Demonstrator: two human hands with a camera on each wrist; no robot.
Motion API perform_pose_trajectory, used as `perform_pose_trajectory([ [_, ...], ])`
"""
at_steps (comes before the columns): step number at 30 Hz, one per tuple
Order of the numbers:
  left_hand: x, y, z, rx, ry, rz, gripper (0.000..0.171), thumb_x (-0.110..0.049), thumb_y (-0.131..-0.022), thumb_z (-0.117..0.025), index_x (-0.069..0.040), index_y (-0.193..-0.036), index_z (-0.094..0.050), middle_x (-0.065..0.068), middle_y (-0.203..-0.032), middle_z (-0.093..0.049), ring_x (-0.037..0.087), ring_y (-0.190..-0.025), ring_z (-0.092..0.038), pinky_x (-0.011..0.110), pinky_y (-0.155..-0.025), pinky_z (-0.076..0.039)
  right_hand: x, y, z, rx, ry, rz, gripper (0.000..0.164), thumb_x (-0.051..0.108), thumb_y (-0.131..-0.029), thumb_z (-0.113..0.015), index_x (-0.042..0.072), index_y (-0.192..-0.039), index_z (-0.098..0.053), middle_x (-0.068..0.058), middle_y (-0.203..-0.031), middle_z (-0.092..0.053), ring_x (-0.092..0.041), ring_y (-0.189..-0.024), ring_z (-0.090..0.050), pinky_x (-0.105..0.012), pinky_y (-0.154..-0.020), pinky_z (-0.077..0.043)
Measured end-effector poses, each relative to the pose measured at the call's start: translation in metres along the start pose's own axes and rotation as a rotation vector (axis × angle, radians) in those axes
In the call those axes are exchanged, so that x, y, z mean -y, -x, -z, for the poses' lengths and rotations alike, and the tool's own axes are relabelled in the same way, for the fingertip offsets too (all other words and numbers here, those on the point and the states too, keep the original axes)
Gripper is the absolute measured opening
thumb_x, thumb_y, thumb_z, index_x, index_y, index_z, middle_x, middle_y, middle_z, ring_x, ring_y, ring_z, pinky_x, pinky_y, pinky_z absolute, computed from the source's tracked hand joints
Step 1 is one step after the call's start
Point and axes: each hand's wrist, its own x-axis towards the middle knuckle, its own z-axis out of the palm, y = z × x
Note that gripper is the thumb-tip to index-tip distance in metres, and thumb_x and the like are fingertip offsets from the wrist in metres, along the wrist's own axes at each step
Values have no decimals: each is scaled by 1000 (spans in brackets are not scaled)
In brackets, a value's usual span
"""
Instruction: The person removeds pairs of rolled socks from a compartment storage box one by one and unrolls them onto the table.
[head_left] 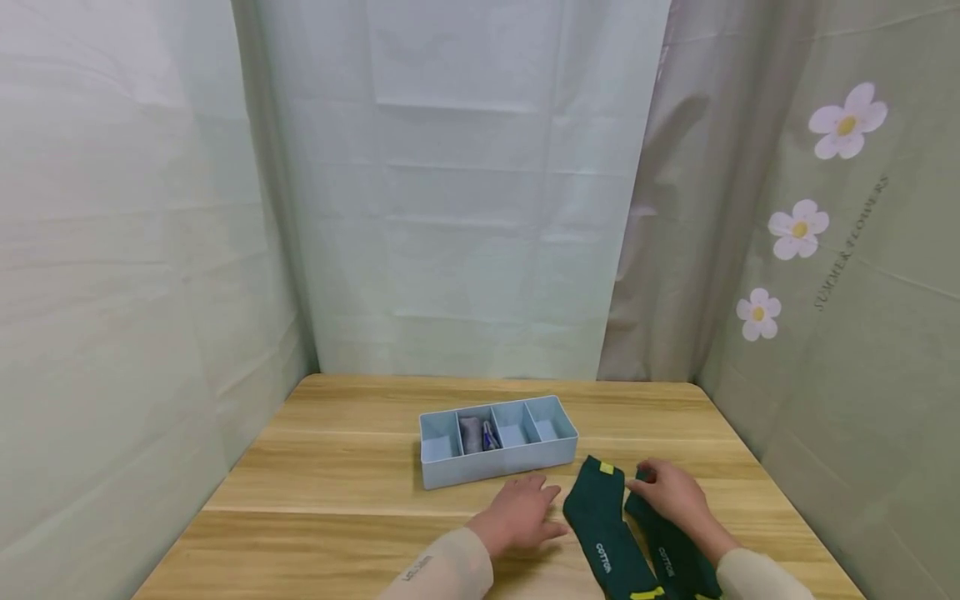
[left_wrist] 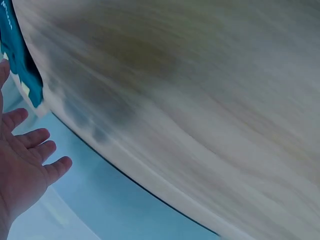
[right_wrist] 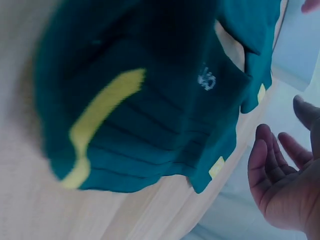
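Head view, lower right: right hand loosely curved, left hand spread, both empty, near green socks; likely arranging, next needing a pinch.

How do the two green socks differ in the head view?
The left sock shows its far end fully; that of the right sock is partly hidden by the right hand. The left sock lies nearer the blue tray, the right sock farther. Both are green with COTTON lettering and yellow marks.
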Motion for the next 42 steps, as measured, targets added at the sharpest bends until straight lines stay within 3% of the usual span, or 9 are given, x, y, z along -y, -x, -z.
perform_pose_trajectory([
  [10, 33, 18, 15, -71, 37, 9, 63, -52, -93, -63, -13, -142, -53, 10, -145, -49, 27, -135, -45, 46, -109, -38, 14, -21, -7, 16, -88, 23, 47, 30, -92, -71, -4, -123, -63, -21, -110, -67, -34, -95, -64, -52, -80, -53],
  [19, 51, 27, 54, -202, 189, 8, 62, -44, -95, -64, -7, -143, -52, 18, -144, -49, 34, -133, -47, 51, -105, -41, 31, -36, -25, 45, -107, 60, 58, 37, -91, -72, -4, -130, -59, -24, -121, -64, -41, -109, -60, -56, -90, -49],
  [24, 71, 23, 70, -252, 266, 86, 60, -41, -97, -63, -4, -143, -51, 19, -144, -49, 36, -133, -46, 53, -103, -42, 44, -42, -31, 54, -129, 74, 64, 37, -89, -73, -4, -134, -55, -24, -127, -61, -41, -111, -59, -56, -91, -49],
  [31, 102, 17, 76, -299, 409, 240, 62, -38, -98, -61, 1, -145, -46, 23, -146, -46, 40, -135, -42, 55, -108, -36, 56, -53, -42, 51, -169, 85, 66, 33, -88, -75, -3, -138, -52, -24, -134, -56, -40, -114, -59, -55, -91, -50],
  [34, 107, 16, 74, -315, 462, 304, 62, -36, -98, -62, 0, -145, -46, 22, -147, -45, 40, -136, -40, 55, -109, -34, 58, -55, -45, 51, -195, 91, 68, 35, -88, -76, -4, -138, -51, -24, -133, -57, -40, -113, -60, -54, -89, -51],
  [42, 109, 12, 66, -372, 487, 357, 60, -31, -96, -66, 4, -142, -48, 25, -142, -48, 42, -132, -44, 55, -107, -37, 65, -58, -51, 73, -243, 62, 76, 40, -87, -75, -2, -144, -46, -27, -137, -53, -43, -114, -59, -55, -89, -51],
])
